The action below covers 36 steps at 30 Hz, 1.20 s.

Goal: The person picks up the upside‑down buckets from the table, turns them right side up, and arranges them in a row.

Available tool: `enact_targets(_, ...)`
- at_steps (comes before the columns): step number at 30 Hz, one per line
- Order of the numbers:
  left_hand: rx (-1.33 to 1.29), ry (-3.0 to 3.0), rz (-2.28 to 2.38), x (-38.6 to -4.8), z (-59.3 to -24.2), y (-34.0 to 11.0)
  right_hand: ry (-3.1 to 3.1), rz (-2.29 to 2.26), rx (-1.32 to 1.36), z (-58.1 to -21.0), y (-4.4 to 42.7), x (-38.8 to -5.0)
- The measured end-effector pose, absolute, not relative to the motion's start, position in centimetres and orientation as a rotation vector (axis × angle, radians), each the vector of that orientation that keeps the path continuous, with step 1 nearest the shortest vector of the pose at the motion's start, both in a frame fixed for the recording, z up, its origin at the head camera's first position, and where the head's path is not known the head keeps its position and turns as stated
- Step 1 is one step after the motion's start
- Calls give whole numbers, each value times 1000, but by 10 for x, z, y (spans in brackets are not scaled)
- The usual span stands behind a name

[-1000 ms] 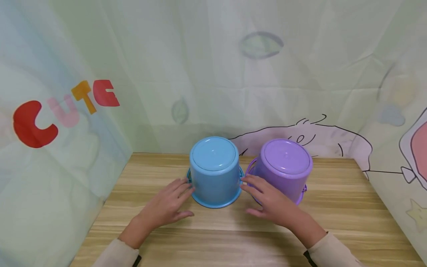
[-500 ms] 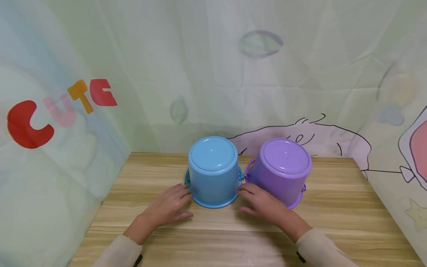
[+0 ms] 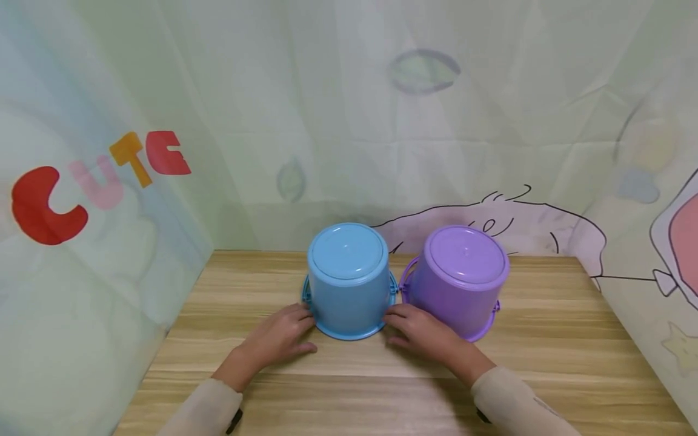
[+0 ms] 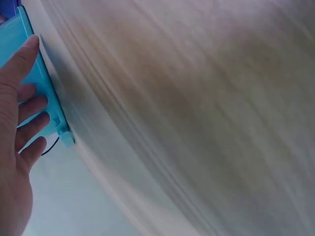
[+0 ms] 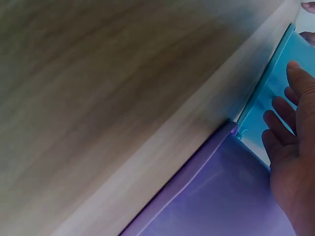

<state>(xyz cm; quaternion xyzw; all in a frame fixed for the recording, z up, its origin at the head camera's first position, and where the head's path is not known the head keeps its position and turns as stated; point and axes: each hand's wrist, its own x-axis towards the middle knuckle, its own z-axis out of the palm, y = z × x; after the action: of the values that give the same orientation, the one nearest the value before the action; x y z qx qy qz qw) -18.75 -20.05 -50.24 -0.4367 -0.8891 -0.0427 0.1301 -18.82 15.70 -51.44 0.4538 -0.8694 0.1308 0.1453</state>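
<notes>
- Head view: your left hand (image 3: 278,336) and right hand (image 3: 420,333) flank the blue bucket (image 3: 349,284). It's between them, bottom up, rim down on the table (image 3: 349,393).
- Head view, done: both hands at the bucket's lower sides, fingertips right by its wall. Not yet done: no lift or tilt shows.
- Head view, other one: purple bucket (image 3: 460,275) also bottom up, just beyond your right hand on its outer side, partly hidden by it. Neither hand grips it.
- Left wrist view: your left hand is fairly wide, fingers lightly bent, thumb apart, holding nothing. Blue wall right at the fingertips; firm contact, can't tell.
- Right wrist view: your right hand is also loose and fairly wide, thumb clear, nothing gripped. Blue bucket ahead of the fingertips, purple bucket close by the hand; whether the two buckets touch, can't tell.
- Right wrist view, progress: looks early, I'd judge. Hands placed, grip not closed, blue bucket's rim down on the table.
</notes>
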Motion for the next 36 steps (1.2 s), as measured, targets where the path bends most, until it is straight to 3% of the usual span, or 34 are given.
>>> enact_targets(15, -1226, -2668, -353, -196, -509, -196, -2576, 355, 1291, -524, 147, -197)
enact_targets(36, -1133, -2681, -313, -203, -511, -187, -2640, 350, 1194, -526, 133, -208)
